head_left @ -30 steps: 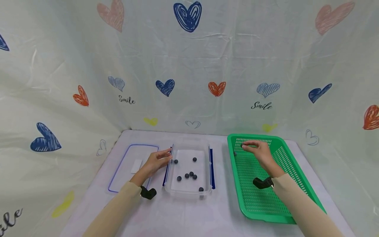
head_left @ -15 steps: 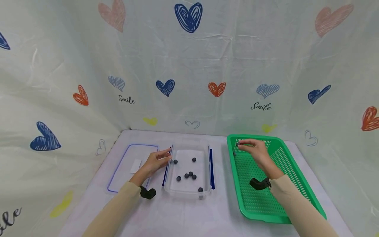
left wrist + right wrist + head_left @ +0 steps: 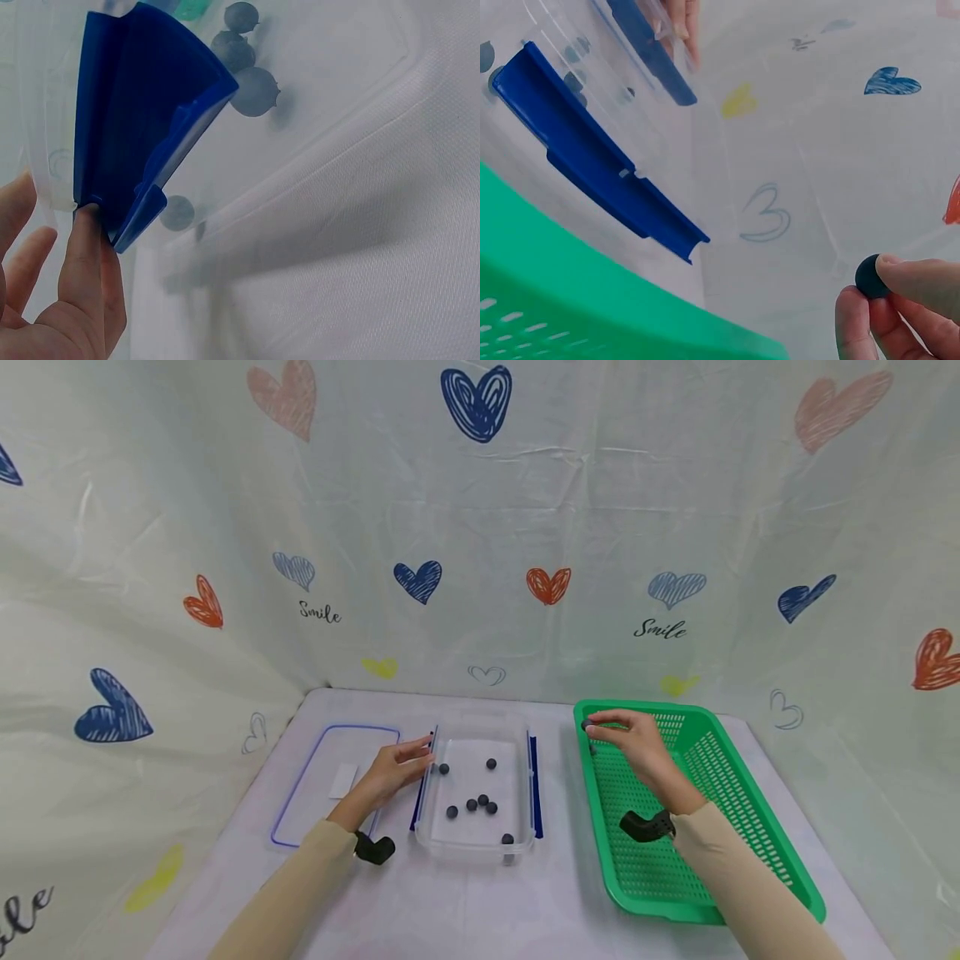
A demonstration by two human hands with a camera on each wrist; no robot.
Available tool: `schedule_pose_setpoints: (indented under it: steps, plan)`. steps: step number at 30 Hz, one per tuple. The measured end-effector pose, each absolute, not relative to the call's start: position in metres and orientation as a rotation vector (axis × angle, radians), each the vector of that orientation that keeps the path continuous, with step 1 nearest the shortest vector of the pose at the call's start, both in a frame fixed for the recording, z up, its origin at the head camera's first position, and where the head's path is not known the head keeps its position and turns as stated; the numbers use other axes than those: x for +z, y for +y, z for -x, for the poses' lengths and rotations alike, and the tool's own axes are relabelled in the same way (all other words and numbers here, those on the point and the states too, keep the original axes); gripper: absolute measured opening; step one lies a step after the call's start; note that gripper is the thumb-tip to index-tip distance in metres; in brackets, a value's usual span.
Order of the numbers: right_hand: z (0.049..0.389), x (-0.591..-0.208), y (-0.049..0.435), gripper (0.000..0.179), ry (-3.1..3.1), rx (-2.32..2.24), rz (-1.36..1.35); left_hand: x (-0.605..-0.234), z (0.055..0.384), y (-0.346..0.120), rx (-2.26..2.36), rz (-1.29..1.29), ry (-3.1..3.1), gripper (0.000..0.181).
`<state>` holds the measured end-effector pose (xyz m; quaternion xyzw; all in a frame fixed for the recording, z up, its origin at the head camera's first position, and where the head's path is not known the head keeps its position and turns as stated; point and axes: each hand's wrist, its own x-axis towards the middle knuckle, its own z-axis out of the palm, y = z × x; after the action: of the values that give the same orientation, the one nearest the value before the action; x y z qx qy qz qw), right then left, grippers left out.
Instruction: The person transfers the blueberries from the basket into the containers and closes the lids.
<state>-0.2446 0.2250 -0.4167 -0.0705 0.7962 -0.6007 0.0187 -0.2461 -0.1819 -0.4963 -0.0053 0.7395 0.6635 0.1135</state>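
My left hand point(image 3: 393, 772) grips the left edge of a clear plastic box point(image 3: 468, 846), beside a blue side latch point(image 3: 146, 112) that hangs open. Several dark blueberries point(image 3: 483, 800) lie scattered on the box floor. Over the far left rim of a green plastic basket point(image 3: 611, 868), my right hand point(image 3: 637, 745) pinches one blueberry point(image 3: 868, 276) between thumb and fingers. Another small dark berry point(image 3: 592, 749) shows against the basket's left wall, just below that hand.
A clear lid point(image 3: 307, 777) with a blue border lies flat left of the box, with a small white label point(image 3: 343, 781) on it. The box's right blue latch point(image 3: 536, 789) is folded outward. A heart-printed sheet point(image 3: 525, 635) hangs behind the table.
My right hand has moved left across the basket with the blueberry, from above its interior to the left rim. My left hand and the box stay in place.
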Motion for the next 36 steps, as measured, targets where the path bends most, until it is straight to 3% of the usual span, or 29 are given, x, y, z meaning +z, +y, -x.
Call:
schedule_pose_setpoints:
  steps: [36]
  plan:
    - [0.256, -0.424, 0.155, 0.026, 2.360, -1.841, 0.252, -0.498, 0.248, -0.182, 1.955, 0.015, 2.152, 0.053]
